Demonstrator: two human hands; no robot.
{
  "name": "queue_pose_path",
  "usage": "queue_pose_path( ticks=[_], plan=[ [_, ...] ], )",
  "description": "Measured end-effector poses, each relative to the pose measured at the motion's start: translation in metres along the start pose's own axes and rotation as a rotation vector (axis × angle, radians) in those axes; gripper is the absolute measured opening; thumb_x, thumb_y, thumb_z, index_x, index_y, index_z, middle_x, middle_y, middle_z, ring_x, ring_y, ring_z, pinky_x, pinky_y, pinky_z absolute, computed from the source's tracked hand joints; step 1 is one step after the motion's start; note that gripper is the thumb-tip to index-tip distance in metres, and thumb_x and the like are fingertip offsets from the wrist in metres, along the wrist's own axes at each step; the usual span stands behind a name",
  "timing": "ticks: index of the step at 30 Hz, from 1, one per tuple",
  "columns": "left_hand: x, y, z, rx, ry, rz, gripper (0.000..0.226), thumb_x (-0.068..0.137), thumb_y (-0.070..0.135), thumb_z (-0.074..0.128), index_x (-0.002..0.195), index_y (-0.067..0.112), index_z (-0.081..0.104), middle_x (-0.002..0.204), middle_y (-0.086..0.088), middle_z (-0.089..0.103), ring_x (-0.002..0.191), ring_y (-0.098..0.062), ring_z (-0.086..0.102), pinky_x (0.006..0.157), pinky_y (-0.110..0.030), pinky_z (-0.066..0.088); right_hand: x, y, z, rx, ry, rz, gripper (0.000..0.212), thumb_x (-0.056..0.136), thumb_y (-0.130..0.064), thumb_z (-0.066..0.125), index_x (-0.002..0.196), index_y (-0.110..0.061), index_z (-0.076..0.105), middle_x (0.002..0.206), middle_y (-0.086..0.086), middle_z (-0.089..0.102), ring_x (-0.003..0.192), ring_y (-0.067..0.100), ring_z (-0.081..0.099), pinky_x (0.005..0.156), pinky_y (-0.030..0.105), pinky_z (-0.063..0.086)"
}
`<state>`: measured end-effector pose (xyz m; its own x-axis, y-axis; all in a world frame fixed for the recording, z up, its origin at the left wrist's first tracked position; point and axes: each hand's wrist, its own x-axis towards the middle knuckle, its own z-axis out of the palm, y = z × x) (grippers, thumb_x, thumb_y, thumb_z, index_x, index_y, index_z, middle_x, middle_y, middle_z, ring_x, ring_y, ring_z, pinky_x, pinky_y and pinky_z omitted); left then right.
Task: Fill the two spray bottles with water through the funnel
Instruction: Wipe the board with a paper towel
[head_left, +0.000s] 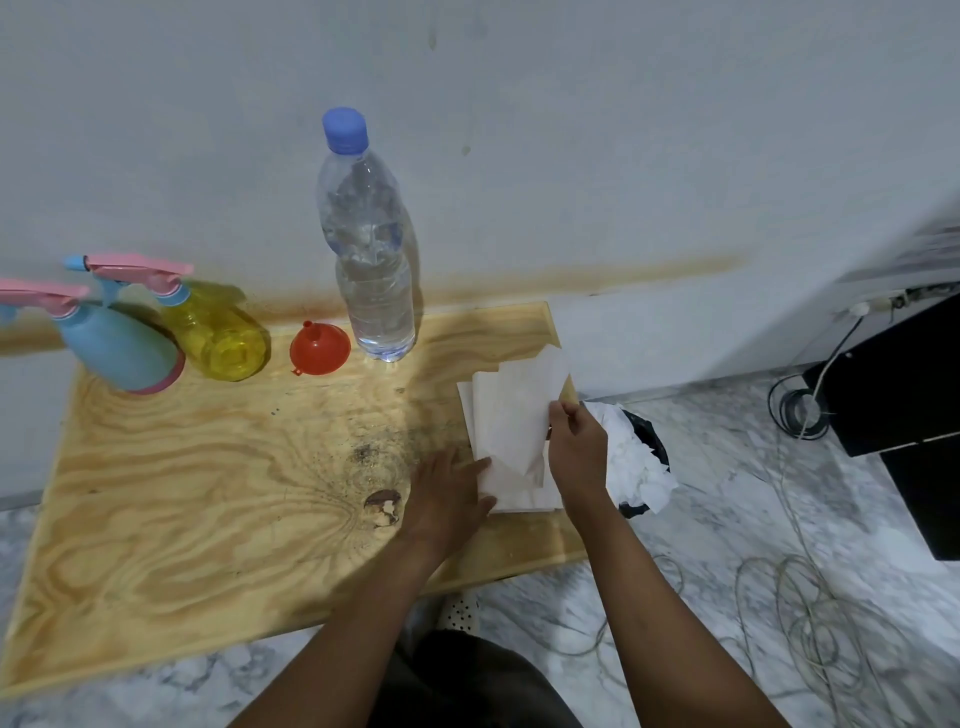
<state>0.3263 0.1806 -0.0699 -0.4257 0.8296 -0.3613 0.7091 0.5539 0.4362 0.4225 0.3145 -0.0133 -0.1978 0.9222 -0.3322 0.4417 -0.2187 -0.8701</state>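
Note:
A blue spray bottle (117, 345) and a yellow spray bottle (218, 332), both with pink trigger heads on, stand at the back left of the wooden board (208, 493). To their right a red funnel (319, 346) lies mouth down. A tall clear water bottle (371, 249) with a blue cap stands beside the funnel, partly full. At the board's right edge lies a stack of white paper tissues (511, 431). My left hand (447, 493) presses flat on the stack's near corner. My right hand (576, 447) pinches the top tissue and lifts its edge.
A white wall rises right behind the board. A black-lined bin (641, 457) with crumpled white paper stands on the marble floor just right of the board. Cables (800, 618) trail over the floor, and a black box (904, 374) stands at the far right.

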Motion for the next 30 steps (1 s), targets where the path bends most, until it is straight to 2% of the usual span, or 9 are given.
queue_pose_path(
  ticks=[5, 7, 9, 14, 18, 21, 24, 27, 30],
  plan=[
    [0.001, -0.006, 0.002, -0.171, 0.024, -0.032, 0.060, 0.092, 0.044, 0.052, 0.145, 0.018, 0.047, 0.147, -0.013, 0.043, 0.137, -0.036, 0.038, 0.112, -0.044, 0.031, -0.005, 0.001, -0.004, 0.005, 0.000, -0.011, 0.021, 0.099, -0.030, 0.051, 0.081, -0.030, 0.062, 0.088, 0.001, 0.069, 0.090, 0.024, 0.067, 0.083, 0.041, 0.053],
    [-0.001, -0.005, 0.002, -0.200, 0.057, -0.029, 0.070, 0.087, 0.050, 0.045, 0.146, 0.013, 0.045, 0.145, -0.015, 0.045, 0.135, -0.037, 0.041, 0.111, -0.044, 0.033, -0.005, 0.000, -0.006, 0.013, 0.007, -0.005, 0.021, 0.100, -0.030, 0.051, 0.081, -0.030, 0.061, 0.087, 0.003, 0.069, 0.089, 0.025, 0.067, 0.082, 0.040, 0.053],
    [0.000, -0.006, 0.004, -0.256, 0.080, -0.046, 0.075, 0.081, 0.050, 0.049, 0.144, 0.010, 0.047, 0.142, -0.017, 0.050, 0.130, -0.037, 0.045, 0.108, -0.048, 0.037, -0.005, -0.002, -0.007, 0.015, 0.014, -0.008, 0.023, 0.100, -0.029, 0.051, 0.079, -0.030, 0.061, 0.086, 0.004, 0.068, 0.085, 0.024, 0.066, 0.080, 0.039, 0.053],
    [0.000, -0.006, 0.011, -0.407, 0.108, -0.110, 0.074, 0.082, 0.050, 0.061, 0.147, 0.018, 0.044, 0.137, -0.013, 0.055, 0.129, -0.034, 0.046, 0.105, -0.047, 0.039, -0.005, -0.002, -0.007, 0.039, 0.014, 0.004, 0.021, 0.100, -0.028, 0.051, 0.085, -0.022, 0.064, 0.083, 0.004, 0.067, 0.085, 0.023, 0.065, 0.080, 0.037, 0.052],
    [-0.009, -0.003, 0.009, -0.597, 0.149, -0.217, 0.062, 0.091, 0.039, 0.065, 0.147, 0.037, 0.040, 0.148, 0.003, 0.041, 0.140, -0.022, 0.034, 0.108, -0.037, 0.037, -0.004, -0.003, -0.006, 0.074, 0.061, 0.021, 0.022, 0.100, -0.026, 0.050, 0.081, -0.028, 0.062, 0.087, 0.003, 0.068, 0.088, 0.023, 0.064, 0.083, 0.037, 0.052],
    [-0.009, -0.004, 0.011, -0.609, 0.161, -0.210, 0.056, 0.090, 0.039, 0.066, 0.142, 0.035, 0.048, 0.149, 0.005, 0.041, 0.142, -0.020, 0.033, 0.112, -0.039, 0.035, -0.003, -0.007, -0.008, 0.094, 0.071, 0.021, 0.023, 0.100, -0.027, 0.050, 0.080, -0.031, 0.061, 0.084, -0.002, 0.067, 0.083, 0.015, 0.061, 0.079, 0.031, 0.050],
    [-0.008, 0.000, 0.011, -0.535, 0.164, -0.224, 0.038, 0.092, 0.041, 0.064, 0.127, 0.028, 0.065, 0.146, 0.005, 0.048, 0.145, -0.018, 0.030, 0.117, -0.040, 0.027, -0.003, -0.013, -0.012, 0.109, 0.051, 0.000, 0.015, 0.100, -0.029, 0.050, 0.094, -0.025, 0.063, 0.085, -0.005, 0.066, 0.078, 0.009, 0.059, 0.068, 0.019, 0.046],
    [-0.004, 0.002, 0.013, -0.442, 0.205, -0.175, 0.030, 0.091, 0.040, 0.064, 0.115, 0.025, 0.073, 0.127, 0.007, 0.060, 0.132, -0.021, 0.043, 0.110, -0.044, 0.037, -0.006, -0.020, -0.015, 0.113, 0.041, -0.044, 0.016, 0.100, -0.031, 0.051, 0.102, -0.021, 0.064, 0.085, -0.007, 0.066, 0.079, 0.007, 0.059, 0.065, 0.014, 0.044],
    [-0.002, 0.002, 0.011, -0.406, 0.185, -0.172, 0.030, 0.091, 0.038, 0.063, 0.116, 0.023, 0.072, 0.122, 0.007, 0.058, 0.125, -0.018, 0.046, 0.105, -0.038, 0.040, -0.012, -0.031, -0.020, 0.135, 0.033, -0.094, 0.014, 0.100, -0.031, 0.053, 0.099, -0.023, 0.064, 0.083, -0.010, 0.064, 0.075, 0.004, 0.056, 0.065, 0.010, 0.045]
  ],
)
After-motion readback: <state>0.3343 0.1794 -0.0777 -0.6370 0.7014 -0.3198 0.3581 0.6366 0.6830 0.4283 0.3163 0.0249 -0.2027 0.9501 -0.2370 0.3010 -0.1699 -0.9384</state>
